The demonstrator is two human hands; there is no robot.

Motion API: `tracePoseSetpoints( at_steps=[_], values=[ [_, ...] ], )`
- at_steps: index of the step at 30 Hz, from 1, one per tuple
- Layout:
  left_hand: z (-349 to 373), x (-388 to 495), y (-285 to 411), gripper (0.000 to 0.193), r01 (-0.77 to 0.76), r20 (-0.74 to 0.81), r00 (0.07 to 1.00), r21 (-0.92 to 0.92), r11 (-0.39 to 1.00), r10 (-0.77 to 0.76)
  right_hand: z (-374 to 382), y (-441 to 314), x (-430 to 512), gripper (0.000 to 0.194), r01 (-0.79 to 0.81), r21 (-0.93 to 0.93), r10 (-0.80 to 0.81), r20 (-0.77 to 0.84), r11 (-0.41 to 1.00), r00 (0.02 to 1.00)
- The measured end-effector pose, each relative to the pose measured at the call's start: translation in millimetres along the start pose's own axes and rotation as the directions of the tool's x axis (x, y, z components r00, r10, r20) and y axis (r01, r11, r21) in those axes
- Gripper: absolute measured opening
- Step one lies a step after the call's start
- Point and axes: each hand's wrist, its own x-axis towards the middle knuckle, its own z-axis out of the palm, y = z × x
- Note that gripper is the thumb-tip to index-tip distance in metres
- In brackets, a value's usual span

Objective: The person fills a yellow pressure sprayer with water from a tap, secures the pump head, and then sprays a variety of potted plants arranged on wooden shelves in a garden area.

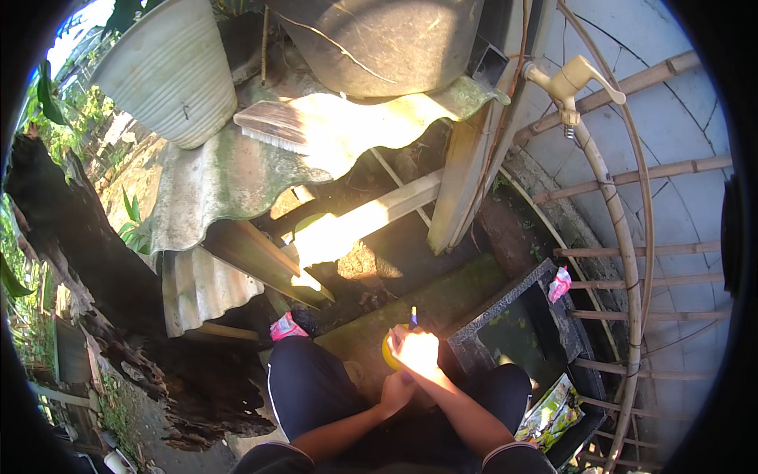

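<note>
My right hand (417,349) is in bright sun in front of my knees. It is closed around a slim purple object (413,321) with a pale yellowish tip pointing away from me. A rounded yellow object (389,354) shows beside its fingers; whether the two are joined I cannot tell. Just below, my left hand (397,392) has its fingers curled close to a small purple part between the hands. What it grips is mostly hidden by the fingers and the right wrist.
A brush (273,125) lies on corrugated sheeting (237,172) beside a white ribbed pot (172,77). To the right stand a dark-rimmed basin (503,314), a tap (571,89) and a bamboo frame (622,237). Pink wrappers (288,327) and a printed packet (552,415) lie nearby.
</note>
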Motion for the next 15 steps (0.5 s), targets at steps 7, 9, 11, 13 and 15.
tracePoseSetpoints(
  at_steps=[7, 9, 11, 13, 15],
  values=[
    [1.5, 17.1, -62.1, 0.031, -0.167, 0.109, 0.982, 0.154, 0.974, 0.152, -5.6, -3.0, -6.5, 0.017, -0.088, 0.777, 0.285, -0.121, 0.623, 0.951],
    [-18.3, 5.0, -30.0, 0.033, 0.07, 0.011, 0.997, 0.324, 0.943, -0.078, 17.5, 24.0, -55.6, 0.018, -0.187, 0.835, 0.628, -0.222, 0.518, 0.746],
    [-36.7, 6.2, -22.9, 0.03, 0.238, -0.081, 0.971, 0.216, 0.947, -0.226, 33.9, 29.3, -103.5, 0.036, -0.523, 0.794, 0.805, 0.074, 0.31, 0.589],
    [-38.5, 22.0, -42.3, 0.028, 0.221, -0.143, 0.964, -0.024, 0.975, -0.223, 42.4, 9.5, -127.0, 0.047, -0.706, 0.667, 0.703, 0.385, 0.236, 0.598],
    [-33.2, 51.8, -61.9, 0.025, 0.051, -0.169, 0.983, -0.094, 0.994, -0.066, 56.4, 9.1, -126.7, 0.049, -0.662, 0.743, 0.674, 0.443, 0.092, 0.591]
  ],
)
